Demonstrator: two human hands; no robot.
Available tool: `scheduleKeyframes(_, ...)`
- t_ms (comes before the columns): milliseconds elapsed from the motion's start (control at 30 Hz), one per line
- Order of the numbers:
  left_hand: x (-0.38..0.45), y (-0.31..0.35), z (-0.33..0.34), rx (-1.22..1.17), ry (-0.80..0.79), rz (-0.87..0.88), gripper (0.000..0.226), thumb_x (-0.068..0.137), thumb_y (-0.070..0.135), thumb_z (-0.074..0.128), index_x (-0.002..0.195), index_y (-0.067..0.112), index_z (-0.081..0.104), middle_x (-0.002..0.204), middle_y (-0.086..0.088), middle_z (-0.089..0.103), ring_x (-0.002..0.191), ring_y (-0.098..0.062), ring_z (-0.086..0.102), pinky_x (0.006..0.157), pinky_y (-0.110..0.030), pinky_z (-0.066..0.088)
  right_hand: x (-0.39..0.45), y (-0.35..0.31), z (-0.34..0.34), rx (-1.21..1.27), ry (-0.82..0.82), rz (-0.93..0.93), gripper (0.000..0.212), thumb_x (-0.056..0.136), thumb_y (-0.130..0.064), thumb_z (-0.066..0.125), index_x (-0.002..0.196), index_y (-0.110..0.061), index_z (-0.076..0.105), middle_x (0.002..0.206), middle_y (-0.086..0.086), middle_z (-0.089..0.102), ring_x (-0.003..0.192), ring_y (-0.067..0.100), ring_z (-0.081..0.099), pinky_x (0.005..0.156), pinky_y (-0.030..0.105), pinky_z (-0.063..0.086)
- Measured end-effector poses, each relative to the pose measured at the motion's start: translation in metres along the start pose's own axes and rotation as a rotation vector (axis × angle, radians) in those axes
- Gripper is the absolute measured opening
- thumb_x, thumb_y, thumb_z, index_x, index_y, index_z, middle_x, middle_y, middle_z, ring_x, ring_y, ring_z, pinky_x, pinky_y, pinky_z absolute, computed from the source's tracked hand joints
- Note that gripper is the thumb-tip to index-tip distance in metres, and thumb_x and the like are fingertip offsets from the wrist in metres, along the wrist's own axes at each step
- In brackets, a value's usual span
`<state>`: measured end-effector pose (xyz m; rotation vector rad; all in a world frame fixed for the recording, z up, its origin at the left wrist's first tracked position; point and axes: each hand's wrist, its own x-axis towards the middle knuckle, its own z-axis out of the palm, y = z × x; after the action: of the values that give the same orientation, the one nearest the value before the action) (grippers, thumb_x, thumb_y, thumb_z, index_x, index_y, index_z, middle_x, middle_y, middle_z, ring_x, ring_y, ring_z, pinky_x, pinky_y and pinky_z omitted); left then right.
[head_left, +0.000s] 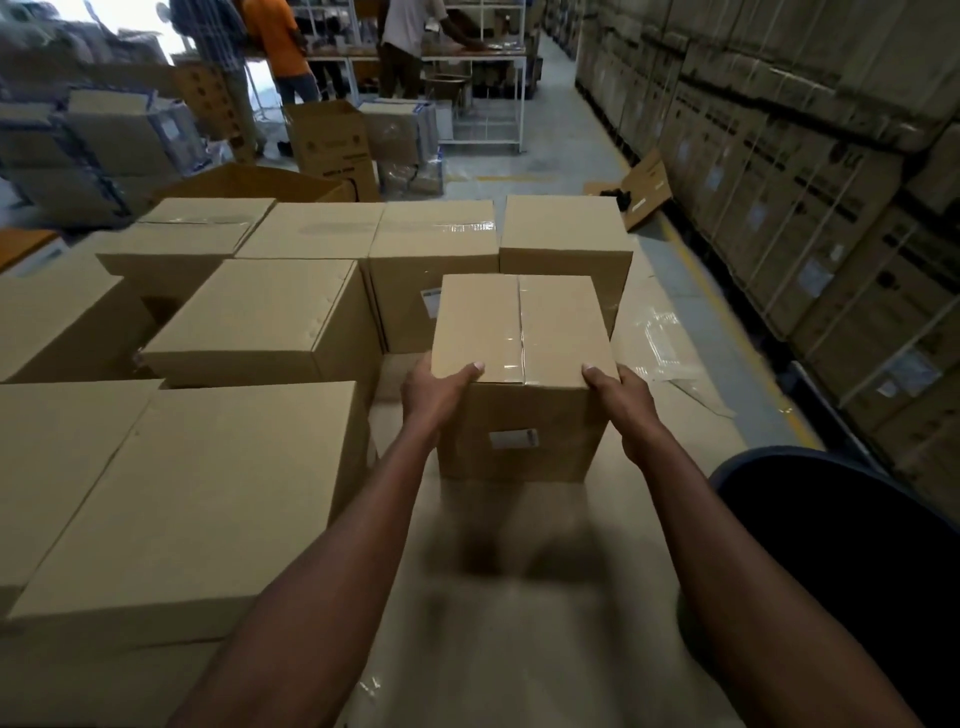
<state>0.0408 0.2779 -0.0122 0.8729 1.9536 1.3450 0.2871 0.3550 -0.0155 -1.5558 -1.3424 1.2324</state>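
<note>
Cardboard box (519, 332) is gripped at its near top corners by the left hand (435, 397) and right hand (626, 402), just right of the other boxes (270, 312), probably mid-placement; next, square it against them.

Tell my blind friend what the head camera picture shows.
A left hand and a right hand grip a small taped cardboard box at its near top corners. Bigger sealed boxes stand left of it and behind it.
</note>
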Motion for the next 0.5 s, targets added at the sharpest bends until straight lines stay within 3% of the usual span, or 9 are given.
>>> scheduleKeyframes(233, -0.055, -0.018, -0.023, -0.104, -0.030, 0.007, 0.074, 0.086, 0.048, 0.077, 0.150, 0.025, 0.046, 0.134, 0.001, 0.062, 0.120, -0.019, 0.058, 0.098, -0.039, 0.053, -0.058, 0.008, -0.004, -0.046, 0.035, -0.016, 0.050, 0.099, -0.046, 0.062, 0.139, -0.016, 0.061, 0.128, 0.004, 0.067, 0.115, 0.025, 0.062, 0.090, 0.036, 0.049)
scheduleKeyframes(400, -0.114, -0.031, -0.044, -0.080, -0.017, -0.010, 0.076, 0.088, 0.045, 0.076, 0.152, 0.023, 0.043, 0.140, -0.003, 0.059, 0.125, -0.024, 0.057, 0.101, -0.048, 0.054, -0.129, 0.023, -0.012, -0.107, 0.081, -0.008, 0.051, 0.099, -0.048, 0.059, 0.140, -0.016, 0.060, 0.132, 0.004, 0.066, 0.117, 0.026, 0.060, 0.095, 0.040, 0.051)
scheduleKeyframes(500, -0.150, -0.043, -0.059, -0.059, -0.049, -0.008, 0.081, 0.089, 0.049, 0.075, 0.157, 0.026, 0.036, 0.151, -0.004, 0.051, 0.135, -0.027, 0.051, 0.106, -0.052, 0.050, -0.174, 0.035, -0.020, -0.127, 0.114, 0.023, 0.069, 0.089, -0.062, 0.059, 0.144, -0.020, 0.056, 0.140, 0.001, 0.063, 0.125, 0.026, 0.059, 0.105, 0.047, 0.051)
